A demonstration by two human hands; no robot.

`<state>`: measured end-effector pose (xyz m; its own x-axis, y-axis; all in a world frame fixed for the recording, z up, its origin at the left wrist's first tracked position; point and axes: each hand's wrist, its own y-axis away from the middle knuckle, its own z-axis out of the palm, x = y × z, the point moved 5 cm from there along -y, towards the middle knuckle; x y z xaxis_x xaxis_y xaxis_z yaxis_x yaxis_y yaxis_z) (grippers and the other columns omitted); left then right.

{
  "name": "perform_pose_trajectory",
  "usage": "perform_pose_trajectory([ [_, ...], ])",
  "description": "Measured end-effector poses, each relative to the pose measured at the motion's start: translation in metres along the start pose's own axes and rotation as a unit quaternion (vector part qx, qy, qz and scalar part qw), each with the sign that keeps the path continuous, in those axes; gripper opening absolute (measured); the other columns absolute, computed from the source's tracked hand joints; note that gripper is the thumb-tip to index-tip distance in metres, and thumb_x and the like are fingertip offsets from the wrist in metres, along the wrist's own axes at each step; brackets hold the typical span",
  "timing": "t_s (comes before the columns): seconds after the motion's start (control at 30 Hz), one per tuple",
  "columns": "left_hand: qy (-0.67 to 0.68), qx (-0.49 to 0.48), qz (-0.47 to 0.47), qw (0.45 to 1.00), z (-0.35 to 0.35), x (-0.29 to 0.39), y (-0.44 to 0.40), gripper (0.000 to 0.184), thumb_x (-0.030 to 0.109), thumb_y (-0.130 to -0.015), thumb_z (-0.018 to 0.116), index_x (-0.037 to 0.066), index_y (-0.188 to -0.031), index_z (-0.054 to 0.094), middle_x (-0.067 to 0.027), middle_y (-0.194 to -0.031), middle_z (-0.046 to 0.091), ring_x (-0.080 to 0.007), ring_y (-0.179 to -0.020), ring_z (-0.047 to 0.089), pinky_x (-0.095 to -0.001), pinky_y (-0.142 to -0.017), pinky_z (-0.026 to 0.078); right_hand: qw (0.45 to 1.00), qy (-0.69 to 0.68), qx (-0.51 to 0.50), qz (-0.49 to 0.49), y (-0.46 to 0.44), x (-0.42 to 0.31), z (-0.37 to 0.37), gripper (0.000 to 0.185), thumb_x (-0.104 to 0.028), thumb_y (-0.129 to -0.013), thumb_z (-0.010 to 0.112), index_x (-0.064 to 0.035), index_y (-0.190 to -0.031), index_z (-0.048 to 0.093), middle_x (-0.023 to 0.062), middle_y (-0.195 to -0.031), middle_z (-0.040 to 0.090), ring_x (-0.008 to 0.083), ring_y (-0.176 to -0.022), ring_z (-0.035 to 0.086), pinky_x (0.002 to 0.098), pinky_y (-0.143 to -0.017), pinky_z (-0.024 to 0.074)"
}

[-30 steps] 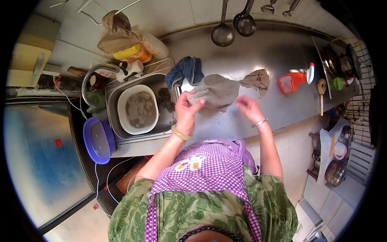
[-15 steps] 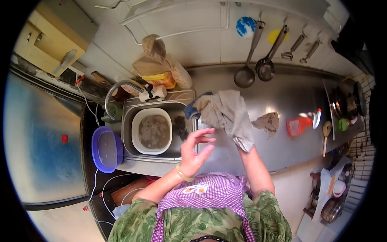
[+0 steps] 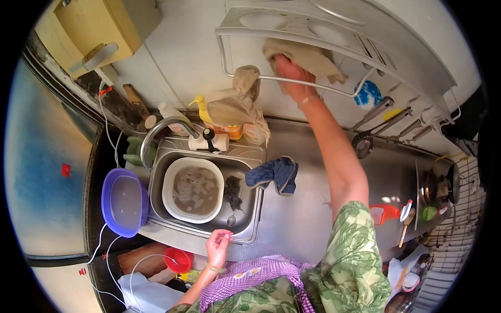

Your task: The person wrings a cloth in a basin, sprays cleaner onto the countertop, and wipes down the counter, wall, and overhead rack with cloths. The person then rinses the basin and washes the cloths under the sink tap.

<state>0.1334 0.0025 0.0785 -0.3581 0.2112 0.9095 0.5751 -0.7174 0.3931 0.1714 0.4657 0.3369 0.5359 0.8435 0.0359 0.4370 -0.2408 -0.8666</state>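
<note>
A: Right hand [image 3: 292, 70]?
B: On the beige rag [image 3: 313, 57], up by the wall tiles [image 3: 182, 49] behind the rack rail [image 3: 271, 78]. Fingertips hidden; can't tell if clamped.
A: Left hand [image 3: 218, 246]?
B: Loosely curled, fingers apart, near sink rim [image 3: 258, 208].
</note>
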Motion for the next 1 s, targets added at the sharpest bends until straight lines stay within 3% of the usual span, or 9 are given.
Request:
perform_pose_trajectory([
  [0.1,-0.005,0.025,-0.011,1.000,-0.014,-0.012,-0.009,0.009,0.003,-0.097,0.058,-0.001,-0.105,0.061,-0.0104,-0.097,0.068,-0.0133,-0.087,0.066,-0.0274,-0.080,0.056,0.982,-0.184,-0.011,0.032,-0.061,-0.016,0.008,0.023,-0.018,-0.090,0.057,-0.0100,-0.109,0.069,0.0133,-0.110,0.067,0.0306,-0.104,0.064,0.0410,-0.086,0.0520],
  [0.2,0.004,0.044,-0.028,0.999,-0.018,-0.021,-0.020,0.009,0.002,-0.097,0.058,-0.001,-0.104,0.061,-0.0104,-0.098,0.068,-0.0136,-0.086,0.066,-0.0273,-0.080,0.056,0.991,-0.117,-0.071,-0.005,-0.030,-0.004,0.065,0.022,-0.017,-0.089,0.058,-0.0106,-0.106,0.069,0.0121,-0.107,0.067,0.0299,-0.101,0.064,0.0415,-0.086,0.0523],
  [0.33,0.020,0.053,-0.033,0.998,-0.012,-0.028,-0.032,0.009,0.001,-0.096,0.058,0.000,-0.105,0.061,-0.0103,-0.098,0.068,-0.0142,-0.089,0.066,-0.0285,-0.081,0.057,0.951,0.028,-0.290,-0.100,0.101,0.033,0.158,0.021,-0.017,-0.086,0.058,-0.0113,-0.102,0.071,0.0106,-0.102,0.068,0.0289,-0.098,0.064,0.0422,-0.085,0.0528],
  [0.47,-0.015,0.038,-0.039,0.998,-0.010,-0.023,-0.034,0.009,0.000,-0.096,0.057,0.000,-0.105,0.060,-0.0102,-0.099,0.067,-0.0150,-0.091,0.066,-0.0298,-0.082,0.058,0.878,0.012,-0.466,-0.109,0.256,0.060,0.183,0.021,-0.017,-0.083,0.058,-0.0121,-0.098,0.072,0.0091,-0.098,0.069,0.0280,-0.095,0.064,0.0429,-0.085,0.0532],
  [0.57,-0.032,0.043,-0.046,0.997,-0.019,-0.026,-0.028,0.008,0.001,-0.097,0.056,0.000,-0.104,0.060,-0.0103,-0.098,0.067,-0.0155,-0.090,0.067,-0.0296,-0.081,0.058,0.973,-0.008,-0.231,0.026,0.285,0.068,0.143,0.018,-0.014,-0.079,0.058,-0.0071,-0.089,0.072,0.0105,-0.090,0.068,0.0280,-0.096,0.063,0.0411,-0.078,0.0535],
  [0.67,-0.032,0.053,-0.069,0.996,-0.028,-0.035,-0.024,0.009,0.001,-0.096,0.056,-0.001,-0.104,0.060,-0.0111,-0.096,0.067,-0.0160,-0.088,0.067,-0.0300,-0.080,0.059,0.896,0.176,-0.392,0.110,0.300,0.121,0.112,0.020,-0.013,-0.075,0.060,-0.0025,-0.088,0.070,0.0138,-0.091,0.067,0.0321,-0.102,0.060,0.0450,-0.086,0.0501],
  [0.77,-0.036,0.037,-0.087,0.995,-0.034,-0.051,-0.025,0.009,0.000,-0.096,0.055,-0.001,-0.104,0.060,-0.0116,-0.097,0.067,-0.0165,-0.087,0.067,-0.0306,-0.080,0.059,0.904,0.208,-0.347,0.134,0.227,0.137,0.057,0.027,-0.015,-0.077,0.062,0.0035,-0.096,0.068,0.0181,-0.094,0.067,0.0370,-0.109,0.057,0.0517,-0.100,0.0408],
  [0.87,-0.026,0.014,-0.085,0.996,-0.016,-0.039,-0.032,0.009,0.001,-0.097,0.056,-0.001,-0.104,0.060,-0.0117,-0.097,0.067,-0.0169,-0.087,0.067,-0.0303,-0.080,0.059,0.975,0.197,-0.013,0.103,0.137,0.134,0.021,0.028,-0.017,-0.079,0.062,0.0036,-0.097,0.068,0.0180,-0.094,0.067,0.0380,-0.110,0.055,0.0533,-0.102,0.0365],
  [1.0,-0.024,-0.002,-0.068,0.997,0.007,-0.027,-0.051,0.010,0.004,-0.098,0.057,-0.001,-0.106,0.060,-0.0111,-0.099,0.068,-0.0160,-0.085,0.067,-0.0269,-0.079,0.055,0.996,0.080,-0.011,0.047,0.048,0.102,0.031,0.023,-0.018,-0.078,0.063,-0.0012,-0.093,0.070,0.0155,-0.092,0.068,0.0356,-0.106,0.058,0.0518,-0.100,0.0376],
])
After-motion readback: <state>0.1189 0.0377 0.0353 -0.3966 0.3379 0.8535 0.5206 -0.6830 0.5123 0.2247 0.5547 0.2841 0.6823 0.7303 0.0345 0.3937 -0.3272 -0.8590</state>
